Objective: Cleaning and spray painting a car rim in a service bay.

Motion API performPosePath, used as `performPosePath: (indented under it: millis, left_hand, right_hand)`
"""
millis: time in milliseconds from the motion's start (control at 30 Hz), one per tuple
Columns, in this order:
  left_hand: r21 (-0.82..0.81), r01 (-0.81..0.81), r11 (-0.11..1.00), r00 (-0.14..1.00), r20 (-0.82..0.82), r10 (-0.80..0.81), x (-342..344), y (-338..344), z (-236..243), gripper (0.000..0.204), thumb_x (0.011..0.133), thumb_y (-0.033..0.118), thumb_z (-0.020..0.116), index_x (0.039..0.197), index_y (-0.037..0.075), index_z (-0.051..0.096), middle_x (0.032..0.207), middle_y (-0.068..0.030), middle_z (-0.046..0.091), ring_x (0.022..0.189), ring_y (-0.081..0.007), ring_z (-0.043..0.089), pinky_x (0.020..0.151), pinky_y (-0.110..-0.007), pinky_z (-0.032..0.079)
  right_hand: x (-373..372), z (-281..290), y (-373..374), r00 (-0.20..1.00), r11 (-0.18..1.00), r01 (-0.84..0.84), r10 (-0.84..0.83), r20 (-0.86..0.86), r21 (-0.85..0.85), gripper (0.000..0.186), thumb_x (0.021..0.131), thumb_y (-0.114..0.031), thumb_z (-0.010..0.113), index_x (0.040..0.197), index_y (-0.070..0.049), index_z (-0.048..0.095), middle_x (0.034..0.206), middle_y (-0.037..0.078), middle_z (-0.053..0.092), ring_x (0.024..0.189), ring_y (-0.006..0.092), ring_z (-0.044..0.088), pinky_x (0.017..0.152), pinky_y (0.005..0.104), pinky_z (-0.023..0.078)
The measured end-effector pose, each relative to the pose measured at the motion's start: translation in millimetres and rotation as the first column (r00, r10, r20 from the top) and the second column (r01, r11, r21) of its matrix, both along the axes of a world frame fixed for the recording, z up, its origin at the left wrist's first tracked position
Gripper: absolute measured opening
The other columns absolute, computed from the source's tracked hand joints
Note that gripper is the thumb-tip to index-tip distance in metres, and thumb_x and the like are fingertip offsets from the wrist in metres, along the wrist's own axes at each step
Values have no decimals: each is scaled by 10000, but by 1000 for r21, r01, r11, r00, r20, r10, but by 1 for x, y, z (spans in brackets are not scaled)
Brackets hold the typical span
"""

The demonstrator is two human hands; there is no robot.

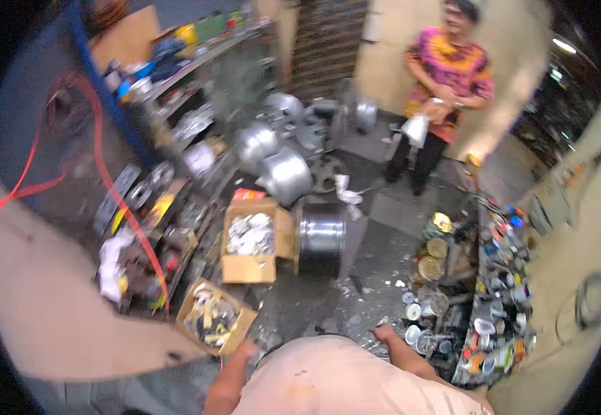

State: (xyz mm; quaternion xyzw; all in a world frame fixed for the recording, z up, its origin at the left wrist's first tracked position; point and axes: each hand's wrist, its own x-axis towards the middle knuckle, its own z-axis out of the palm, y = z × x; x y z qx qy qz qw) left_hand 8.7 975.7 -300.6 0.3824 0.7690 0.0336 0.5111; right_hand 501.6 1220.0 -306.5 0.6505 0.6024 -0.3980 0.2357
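My left hand (250, 349) hangs at the lower middle, blurred, just right of a cardboard box of mixed scraps (214, 317). My right hand (383, 332) is lower right of centre, near small tubs and cans (418, 339) along the right side; what either hand holds, if anything, I cannot make out. Straight ahead, a polished metal rim (321, 238) sits beside an open cardboard box of crumpled white material (248, 235). Behind them lie several silver wheel rims (287, 176).
A person (442, 76) in a patterned shirt stands back right, holding a white object. A cluttered shelf (176, 83) stands back left, a red hose (114, 194) loops down the left, and a long bench crowded with cans and cups (501, 297) lines the right wall.
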Motion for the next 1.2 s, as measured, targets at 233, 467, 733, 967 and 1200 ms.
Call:
performPosePath:
  millis: [233, 467, 733, 967, 1200]
  left_hand:
    - [104, -21, 994, 994, 111, 9, 25, -23, -21, 549, 842, 506, 658, 1136, 44, 701, 1098, -253, 687, 1073, -390, 657, 937, -428, 507]
    - [27, -4, 1000, 995, -101, 7, -9, 5, 21, 446, 880, 423, 639, 1132, 60, 702, 1103, -230, 693, 1086, -370, 654, 910, -433, 513]
    - [96, 15, 995, 995, -103, -5, -30, 31, 3, 424, 914, 399, 590, 1179, 79, 679, 1103, -221, 692, 1080, -376, 652, 915, -423, 511]
    - [-46, 145, 988, 984, -101, -149, 1, 36, 29, 577, 856, 500, 625, 1199, 39, 669, 1158, -246, 674, 1103, -382, 648, 938, -407, 508]
    - [-116, 204, 972, 961, -167, -222, -1, 43, 18, 663, 829, 549, 640, 1268, 53, 634, 1223, -231, 654, 1167, -366, 620, 977, -420, 487]
  right_hand:
    - [-27, 4, 3, 998, 992, -46, 49, -31, 114, 604, 845, -604, 598, 1034, -48, 737, 1023, 194, 724, 973, 359, 685, 880, 434, 517]
    - [-34, 29, 2, 961, 969, 245, -239, -139, 25, 639, 752, -633, 712, 886, -11, 762, 925, 228, 719, 879, 360, 697, 816, 440, 534]
    - [-12, -16, -25, 994, 999, -30, 26, -107, -38, 943, 671, -642, 780, 1312, 22, 584, 1327, 258, 585, 1172, 388, 605, 1004, 399, 480]
    - [-8, -3, -35, 991, 995, 102, -100, -86, 22, 1074, 621, -708, 774, 1364, 30, 534, 1355, 257, 564, 1244, 380, 560, 1049, 384, 452]
    - [18, -9, -9, 721, 714, 683, -625, -299, 153, 1169, 629, -724, 779, 1387, 105, 454, 1228, 278, 623, 1180, 356, 602, 972, 389, 495]
